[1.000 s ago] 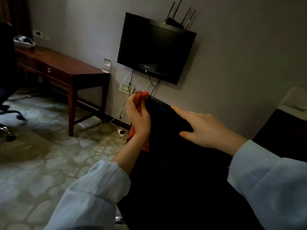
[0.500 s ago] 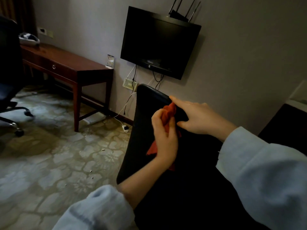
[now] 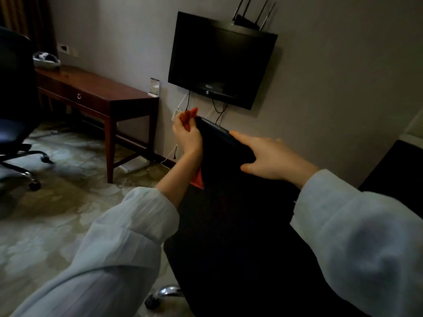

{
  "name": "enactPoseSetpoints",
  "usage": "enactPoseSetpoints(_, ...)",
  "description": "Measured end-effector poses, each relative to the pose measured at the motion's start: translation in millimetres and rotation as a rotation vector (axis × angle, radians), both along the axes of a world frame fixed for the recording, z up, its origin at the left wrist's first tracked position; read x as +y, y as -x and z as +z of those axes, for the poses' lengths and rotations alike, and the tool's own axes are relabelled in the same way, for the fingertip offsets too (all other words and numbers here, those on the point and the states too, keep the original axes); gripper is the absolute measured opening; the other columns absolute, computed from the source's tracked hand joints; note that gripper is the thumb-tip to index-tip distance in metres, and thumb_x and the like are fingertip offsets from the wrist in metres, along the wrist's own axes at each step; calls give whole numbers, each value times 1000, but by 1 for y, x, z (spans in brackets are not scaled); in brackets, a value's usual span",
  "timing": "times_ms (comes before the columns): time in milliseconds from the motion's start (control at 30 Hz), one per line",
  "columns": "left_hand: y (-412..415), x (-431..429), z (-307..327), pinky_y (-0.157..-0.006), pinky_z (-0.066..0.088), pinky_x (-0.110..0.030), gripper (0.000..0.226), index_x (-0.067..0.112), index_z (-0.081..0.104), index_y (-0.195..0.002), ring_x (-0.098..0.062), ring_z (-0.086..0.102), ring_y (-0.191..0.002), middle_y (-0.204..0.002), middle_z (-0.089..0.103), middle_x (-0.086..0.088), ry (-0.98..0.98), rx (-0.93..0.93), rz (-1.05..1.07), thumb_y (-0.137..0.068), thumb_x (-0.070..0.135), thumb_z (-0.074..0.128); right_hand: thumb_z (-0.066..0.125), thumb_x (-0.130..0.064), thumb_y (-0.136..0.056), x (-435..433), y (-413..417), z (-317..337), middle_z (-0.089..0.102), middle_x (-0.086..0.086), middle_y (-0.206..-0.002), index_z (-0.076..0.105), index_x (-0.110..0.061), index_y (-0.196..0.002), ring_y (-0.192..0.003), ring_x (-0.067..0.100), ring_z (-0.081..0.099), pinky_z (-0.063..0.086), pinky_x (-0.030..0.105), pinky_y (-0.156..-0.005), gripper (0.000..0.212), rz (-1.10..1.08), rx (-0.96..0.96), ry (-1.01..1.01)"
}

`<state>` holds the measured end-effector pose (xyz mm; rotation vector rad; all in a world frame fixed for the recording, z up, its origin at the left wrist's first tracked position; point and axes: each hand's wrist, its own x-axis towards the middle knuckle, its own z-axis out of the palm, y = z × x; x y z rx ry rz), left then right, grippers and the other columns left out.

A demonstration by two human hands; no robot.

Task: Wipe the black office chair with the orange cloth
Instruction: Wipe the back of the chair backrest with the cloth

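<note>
At the far left stands a second chair [image 3: 13,99], dark, its wheeled base [image 3: 29,177] on the patterned floor [image 3: 57,213]. Just behind it a wooden desk [image 3: 103,92] runs along the wall. A pale bowl [image 3: 45,61] sits at the desk's left end, and a small upright card [image 3: 154,87] stands at its back right corner against the wall. A wall socket [image 3: 64,48] shows above the bowl.

Right of the desk, the left hand [image 3: 186,136] is raised at the top left corner of the black office chair [image 3: 229,202]. Its fingers are curled tight round the orange cloth [image 3: 188,116]. One bunch of cloth sticks up above the knuckles, and a loose tail hangs below the wrist against the chair back's left edge. The chair back fills the middle of the view, tilted, with its top edge pointing toward the wall. A chrome foot [image 3: 164,291] of its base shows near the bottom edge of the view.

Further right, the right hand [image 3: 270,159] grips the chair's top edge, fingers laid over the rim and thumb on the near face. Both forearms wear pale blue sleeves [image 3: 354,236].

On the wall above the hands hangs a dark television [image 3: 219,60], cables trailing beneath it. A black router [image 3: 249,16] with its antennas up sits on top.
</note>
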<state>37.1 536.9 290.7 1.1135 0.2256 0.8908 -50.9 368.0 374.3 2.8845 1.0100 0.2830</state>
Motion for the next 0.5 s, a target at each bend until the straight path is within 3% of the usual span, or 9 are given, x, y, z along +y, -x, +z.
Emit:
enactPoseSetpoints(167, 40, -50, -17, -98, 44, -30, 20, 23, 51, -112, -10, 55, -108, -117, 56, -2, -191, -204, 6, -94, 15, 47, 62, -22, -86, 2, -7, 2, 54, 2, -132, 18, -36, -149, -111, 22, 55, 43, 29, -88, 78, 4, 96, -68)
enactPoseSetpoints(267, 73, -100, -37, -98, 42, -22, 35, 45, 44, -111, -7, 51, -110, -121, 48, -9, -285, -297, -12, -93, 15, 49, 67, -19, -80, -1, -10, 0, 55, 3, -132, 30, -33, -145, -114, 25, 55, 46, 40, -96, 76, 1, 162, -125)
enactPoseSetpoints(333, 83, -118, -40, -99, 44, -29, 36, 58, 42, -107, -13, 51, -111, -120, 47, -9, -245, -323, -20, -91, 27, 48, 68, -13, -77, -6, -7, 0, 52, 5, -134, 24, -33, -148, -114, 25, 55, 47, 43, -96, 86, -16, 225, -154)
enactPoseSetpoints(500, 73, -102, -46, -99, 45, -41, 36, 56, 41, -110, -21, 52, -113, -119, 49, -9, -307, -324, -11, -87, 29, 49, 66, -14, -85, -38, 13, 10, 44, -2, -141, 17, -34, -149, -122, 16, 47, 39, 29, -102, 83, -10, 335, -178)
